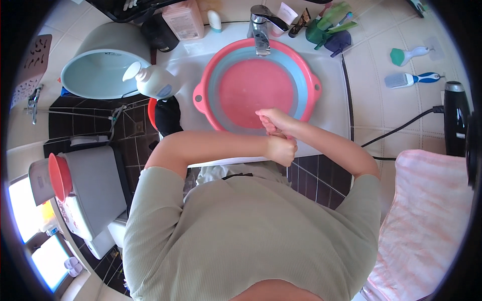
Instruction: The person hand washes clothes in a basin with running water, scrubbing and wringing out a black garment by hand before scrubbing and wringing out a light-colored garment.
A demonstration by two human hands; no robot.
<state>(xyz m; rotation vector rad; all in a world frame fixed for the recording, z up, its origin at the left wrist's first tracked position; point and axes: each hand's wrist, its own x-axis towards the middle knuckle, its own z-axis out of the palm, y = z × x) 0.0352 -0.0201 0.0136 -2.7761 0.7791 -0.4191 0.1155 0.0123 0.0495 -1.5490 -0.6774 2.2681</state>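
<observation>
Over the near rim of a round pink basin (316,98) with a pale blue inner wall, my two hands are close together. My left hand (282,150) is closed in a fist just in front of the sink's near edge. Just beyond it, my right hand (273,120) is curled over the basin, its fingers bent inward. A small pinkish patch shows between the hands; whether it is fingers or something held, I cannot make out. The basin stands in a white sink (334,113), below a chrome faucet (261,30).
Left of the basin are a white pump bottle (155,83), a black cloth (167,115) and a large pale bucket (105,75). Bottles and tubes line the back. On the right hang a blue-white brush (411,79), a black hair dryer (455,120) with its cord and a pink towel (427,215).
</observation>
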